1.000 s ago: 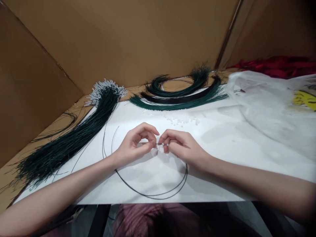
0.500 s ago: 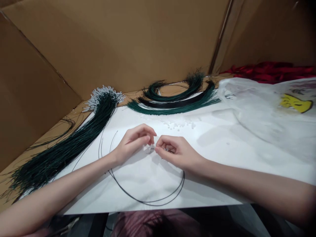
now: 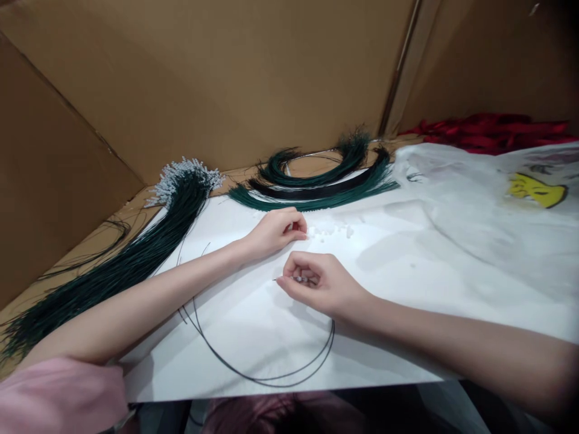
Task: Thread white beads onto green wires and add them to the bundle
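Note:
My right hand (image 3: 316, 284) rests on the white sheet (image 3: 407, 301), fingers pinched on the end of a thin dark wire (image 3: 266, 377) whose tip pokes out to the left. The wire loops down toward the sheet's front edge and back under my left forearm. My left hand (image 3: 278, 231) has reached forward, its fingertips pinched together at a scatter of small white beads (image 3: 332, 230); what they hold is too small to make out.
A long bundle of green wires with white bead tips (image 3: 149, 241) lies at left. Curved green and black wire bundles (image 3: 316, 181) lie at the back. A plastic bag (image 3: 493, 205) covers the right, red material (image 3: 488, 129) behind it. Cardboard walls (image 3: 226, 78) enclose the area.
My left hand let go of the wire end and moved forward to the white beads. My right hand stayed in place holding the wire.

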Demonstrator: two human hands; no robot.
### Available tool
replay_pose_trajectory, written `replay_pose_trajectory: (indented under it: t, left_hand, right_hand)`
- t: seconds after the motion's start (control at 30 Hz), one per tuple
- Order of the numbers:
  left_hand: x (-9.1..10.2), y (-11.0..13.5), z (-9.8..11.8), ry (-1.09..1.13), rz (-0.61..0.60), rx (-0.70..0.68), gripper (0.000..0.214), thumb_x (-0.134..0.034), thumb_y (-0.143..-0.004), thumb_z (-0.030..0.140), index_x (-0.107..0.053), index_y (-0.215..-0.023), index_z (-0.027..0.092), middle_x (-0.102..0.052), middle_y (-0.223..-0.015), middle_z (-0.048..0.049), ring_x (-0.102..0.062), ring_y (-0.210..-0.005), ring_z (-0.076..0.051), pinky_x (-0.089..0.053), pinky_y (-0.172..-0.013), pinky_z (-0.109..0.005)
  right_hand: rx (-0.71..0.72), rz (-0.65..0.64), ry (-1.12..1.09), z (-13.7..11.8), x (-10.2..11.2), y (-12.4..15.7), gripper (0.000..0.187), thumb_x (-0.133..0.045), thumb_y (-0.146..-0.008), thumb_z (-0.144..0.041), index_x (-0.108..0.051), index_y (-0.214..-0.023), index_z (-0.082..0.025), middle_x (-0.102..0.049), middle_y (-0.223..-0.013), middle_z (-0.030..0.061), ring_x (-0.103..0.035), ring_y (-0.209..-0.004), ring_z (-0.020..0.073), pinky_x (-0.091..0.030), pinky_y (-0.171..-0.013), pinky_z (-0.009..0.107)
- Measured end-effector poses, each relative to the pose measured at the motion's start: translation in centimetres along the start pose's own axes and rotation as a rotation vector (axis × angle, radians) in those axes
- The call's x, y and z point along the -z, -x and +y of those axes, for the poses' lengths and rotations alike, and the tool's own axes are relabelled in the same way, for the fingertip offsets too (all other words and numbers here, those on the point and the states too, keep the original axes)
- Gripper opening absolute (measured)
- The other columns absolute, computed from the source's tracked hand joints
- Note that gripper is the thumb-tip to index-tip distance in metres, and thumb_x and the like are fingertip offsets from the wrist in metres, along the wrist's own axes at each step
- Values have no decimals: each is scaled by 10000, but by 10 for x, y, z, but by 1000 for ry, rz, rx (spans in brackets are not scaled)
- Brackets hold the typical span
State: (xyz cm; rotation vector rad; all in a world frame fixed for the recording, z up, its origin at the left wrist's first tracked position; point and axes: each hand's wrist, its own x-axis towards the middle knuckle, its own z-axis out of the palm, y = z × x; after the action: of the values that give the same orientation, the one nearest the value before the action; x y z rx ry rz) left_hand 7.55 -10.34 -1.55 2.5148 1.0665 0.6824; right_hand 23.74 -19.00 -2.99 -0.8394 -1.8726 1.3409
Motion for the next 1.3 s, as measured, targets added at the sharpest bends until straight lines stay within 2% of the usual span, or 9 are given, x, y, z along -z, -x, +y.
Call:
replay_pose_trajectory:
  t: [0.1,0.17,0.27,0.37,0.43,0.53,0.73,1.3]
  left_hand:
    - [8,8,5,116,32,32,55,-616,-852,172,-632,-803,155,-622,-799,-10,-542,-721,-121,-415,-667,-236]
    - [15,20,10,308,43,93,57,-619,-858,192,-624,-827,145,-637,-803,-17,-569,-730,-121,-447,-689,-238]
    - [22,47,17,633,14,230,144,-695,-829,254,-638,-841,121,-653,-790,-32,-609,-721,-122,-484,-683,-237]
    - [22,75,21,806,41,352,153,-737,-809,244,-662,-845,116,-680,-787,-36,-630,-714,-110,-499,-686,-220]
    - [19,88,23,898,70,385,146,-765,-783,208,-668,-851,123,-696,-805,-33,-645,-730,-103,-509,-702,-210]
    - [15,93,25,1006,96,359,183,-798,-738,146,-660,-857,133,-714,-828,-29,-669,-759,-102,-529,-733,-210]
    - [12,91,24,1068,79,295,250,-812,-702,89,-653,-888,139,-719,-825,-19,-679,-759,-96,-545,-745,-206]
    - [13,93,25,952,55,272,279,-824,-700,145,-642,-912,142,-721,-808,-38,-677,-732,-122,-554,-708,-236]
  right_hand:
    - [3,2,3,-1,0,0,187,-595,-834,-278,-516,-700,-173,-441,-625,-41,-397,-563,88,-305,-534,237]
    - [-2,6,5,-2,0,0,180,-588,-842,-274,-525,-709,-171,-437,-624,-41,-394,-566,88,-303,-537,235]
    - [-9,13,-3,-2,1,0,163,-583,-847,-264,-537,-724,-168,-446,-633,-38,-402,-574,88,-310,-543,231]
    - [-21,20,-12,-2,1,-1,131,-591,-843,-258,-565,-752,-167,-490,-651,-30,-430,-580,92,-325,-549,232]
    - [-27,34,-5,-1,2,-1,118,-595,-843,-260,-601,-775,-164,-543,-687,-13,-462,-600,101,-347,-569,239]
    - [-38,58,-7,-1,3,-1,112,-618,-826,-253,-644,-779,-155,-600,-724,9,-495,-631,113,-371,-595,249]
    - [-48,82,-40,-3,2,-1,111,-641,-799,-241,-663,-751,-144,-607,-700,14,-487,-613,112,-353,-572,251]
    - [-45,71,-25,-7,1,-1,90,-645,-763,-217,-623,-701,-155,-570,-668,0,-471,-610,109,-354,-564,241]
